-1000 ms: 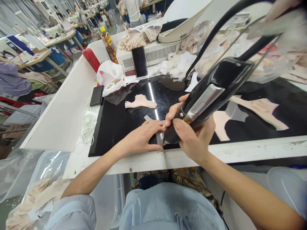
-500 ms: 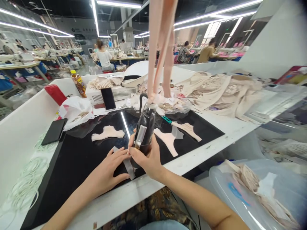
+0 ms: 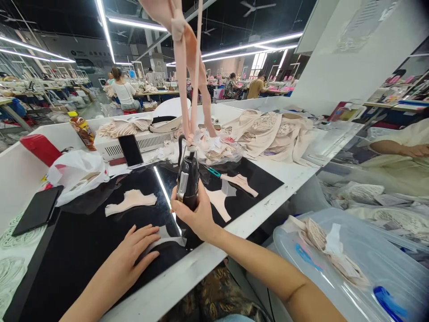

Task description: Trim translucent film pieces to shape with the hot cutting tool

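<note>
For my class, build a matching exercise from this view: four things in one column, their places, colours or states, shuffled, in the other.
1. black handheld tool
2. nearer sheer grey piece
3. bottle
4. knotted fabric strips

A. yellow-capped
B. hanging from above
C. partly covered by the left hand
D. held in the right hand

Pairs: 1-D, 2-C, 3-A, 4-B

Oddments around a white plastic bag (image 3: 78,174).
A red object (image 3: 40,150) is just behind the bag's left side, a yellow-capped bottle (image 3: 83,133) directly beyond the bag. Right of the bag, an upright phone (image 3: 130,151) stands before a white vented box (image 3: 147,143). To the bag's front left, a flat-lying phone (image 3: 37,211) is beside pale green coils (image 3: 11,270). Far beyond the bag sits a person in a white top (image 3: 124,94).
</note>
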A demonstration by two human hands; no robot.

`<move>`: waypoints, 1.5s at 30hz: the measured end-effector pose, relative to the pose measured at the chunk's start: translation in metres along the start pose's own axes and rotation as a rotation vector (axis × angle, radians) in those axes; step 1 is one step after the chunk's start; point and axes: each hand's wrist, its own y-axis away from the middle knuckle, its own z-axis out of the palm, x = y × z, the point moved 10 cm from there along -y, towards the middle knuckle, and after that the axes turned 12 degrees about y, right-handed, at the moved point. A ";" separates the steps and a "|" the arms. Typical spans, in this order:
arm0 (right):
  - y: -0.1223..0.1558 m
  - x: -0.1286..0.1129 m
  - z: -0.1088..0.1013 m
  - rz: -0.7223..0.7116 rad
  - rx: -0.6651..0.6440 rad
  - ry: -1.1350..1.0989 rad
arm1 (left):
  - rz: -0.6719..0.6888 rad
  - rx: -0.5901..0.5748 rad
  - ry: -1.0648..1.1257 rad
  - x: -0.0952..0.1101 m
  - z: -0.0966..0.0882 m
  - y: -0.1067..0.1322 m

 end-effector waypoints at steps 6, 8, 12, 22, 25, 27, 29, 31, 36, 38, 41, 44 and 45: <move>-0.006 0.000 -0.008 -0.028 0.012 -0.004 | 0.015 -0.006 -0.011 0.003 0.004 0.000; -0.007 0.000 -0.011 -0.022 0.024 0.007 | 0.016 -0.012 -0.018 0.002 0.007 0.001; -0.009 0.001 -0.014 -0.014 0.035 0.033 | -0.004 -0.054 -0.041 -0.001 0.014 0.001; -0.015 -0.001 -0.043 -0.149 0.156 0.163 | -0.106 -0.173 0.008 0.029 0.019 -0.019; -0.020 -0.001 -0.051 -0.212 0.187 0.158 | -0.129 -0.207 0.006 0.034 0.023 -0.023; -0.023 -0.001 -0.054 -0.225 0.190 0.140 | -0.135 -0.222 -0.001 0.036 0.025 -0.025; -0.025 -0.003 -0.054 -0.242 0.179 0.127 | -0.131 -0.218 -0.014 0.039 0.025 -0.026; -0.025 -0.006 -0.055 -0.261 0.171 0.118 | -0.122 -0.205 -0.020 0.041 0.025 -0.027; -0.023 -0.011 -0.059 -0.267 0.157 0.117 | -0.113 -0.194 0.011 0.044 0.024 -0.027; -0.022 -0.011 -0.059 -0.261 0.150 0.118 | -0.114 -0.190 0.031 0.043 0.022 -0.028; -0.021 -0.011 -0.059 -0.241 0.156 0.084 | -0.107 -0.164 0.048 0.041 0.016 -0.035; -0.021 -0.012 -0.055 -0.224 0.160 0.032 | -0.074 -0.154 0.060 0.038 0.012 -0.044; -0.020 -0.013 -0.052 -0.221 0.154 0.024 | -0.058 -0.165 0.068 0.038 0.013 -0.046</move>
